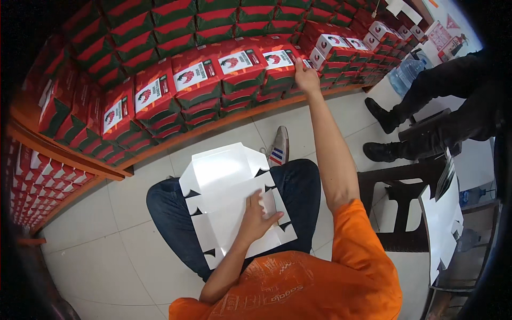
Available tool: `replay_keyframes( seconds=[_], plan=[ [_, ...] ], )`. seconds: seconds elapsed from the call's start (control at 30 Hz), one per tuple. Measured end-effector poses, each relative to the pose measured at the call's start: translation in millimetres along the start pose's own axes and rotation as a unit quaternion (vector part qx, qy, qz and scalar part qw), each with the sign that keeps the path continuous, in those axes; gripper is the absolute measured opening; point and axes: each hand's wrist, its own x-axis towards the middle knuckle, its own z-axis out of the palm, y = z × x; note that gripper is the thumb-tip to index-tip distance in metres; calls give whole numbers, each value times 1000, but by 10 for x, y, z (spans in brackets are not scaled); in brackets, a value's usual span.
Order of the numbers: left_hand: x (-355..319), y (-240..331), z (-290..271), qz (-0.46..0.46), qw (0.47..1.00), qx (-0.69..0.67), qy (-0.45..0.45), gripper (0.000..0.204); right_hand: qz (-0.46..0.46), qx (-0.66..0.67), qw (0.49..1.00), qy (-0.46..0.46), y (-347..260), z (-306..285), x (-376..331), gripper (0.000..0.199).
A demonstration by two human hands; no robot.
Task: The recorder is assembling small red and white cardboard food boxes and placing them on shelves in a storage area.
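Note:
A flat, unfolded white carton blank (224, 208) with cut flaps lies across my lap. On its right part rests my left hand (257, 220), fingers spread and thumb apart, holding nothing. My right arm is stretched far forward to the row of boxes. There my right hand (308, 79) is closed at the right end of a red and green box (279, 60) with a white label, its fingertips against the box's side. Part of its grip is hidden behind the knuckles.
More red and green boxes (194, 76) stand stacked on an orange shelf (160, 146). Smaller boxes (45, 181) fill a shelf at left. At right are a dark stool (400, 229), white carton blanks (442, 224), a water jug (402, 80) and another person's dark-clothed legs (453, 80).

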Motion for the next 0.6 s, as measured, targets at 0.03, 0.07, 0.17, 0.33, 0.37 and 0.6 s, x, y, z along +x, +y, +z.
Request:
replay_keyframes(
  seconds=[0.03,0.07,0.17,0.33,0.37,0.6],
  plan=[
    [-33,-119,-58,-9,999,-8,-33,77,-50,-174,981,70,-40,100,11,51],
    [-45,-212,-94,-9,999,-4,-33,77,-48,-170,982,71,8,112,-19,51],
    [-73,-290,-176,-134,953,-248,-109,64,-176,56,978,98,125,109,-740,53],
    [-101,-70,-375,-305,873,-379,26,38,-97,183,946,-250,541,-450,-2756,17],
    [-110,-22,-453,-323,857,-396,66,37,-110,257,902,-328,606,-638,-3091,15],
    [-435,685,-571,118,974,-171,89,16,-363,165,902,-162,132,-1033,-3869,27]
  ],
)
